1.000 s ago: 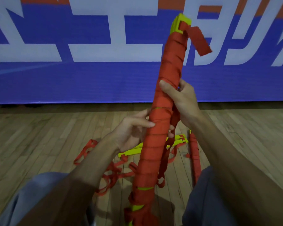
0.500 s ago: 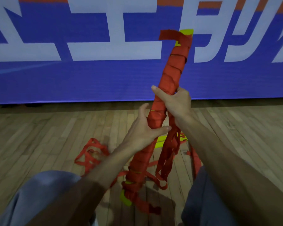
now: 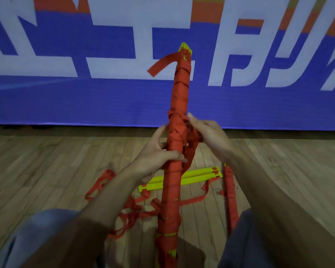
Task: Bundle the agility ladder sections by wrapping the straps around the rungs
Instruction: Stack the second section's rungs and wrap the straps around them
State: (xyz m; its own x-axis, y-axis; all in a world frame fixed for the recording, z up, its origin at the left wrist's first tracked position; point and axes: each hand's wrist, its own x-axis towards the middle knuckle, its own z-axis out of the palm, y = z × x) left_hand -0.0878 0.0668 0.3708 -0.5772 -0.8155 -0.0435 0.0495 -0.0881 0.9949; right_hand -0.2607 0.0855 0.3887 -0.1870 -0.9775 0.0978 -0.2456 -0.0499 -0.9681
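A long bundle of yellow rungs wound in red strap stands nearly upright in front of me, yellow rung tips showing at its top and a loose strap end flapping left. My left hand grips the bundle at mid-height, thumb across its front. My right hand holds a loose red strap against the bundle's right side. The bundle's lower end sits between my knees.
On the wooden floor lie loose yellow rungs, tangled red straps and a second wrapped bundle at the right. A blue banner with white lettering covers the wall behind. My knees in grey trousers frame the bottom corners.
The bundle has tipped from leaning right to nearly upright and turned, so its loose top strap end now points left. Both hands have shifted along it, and the right hand has drawn the loose strap up.
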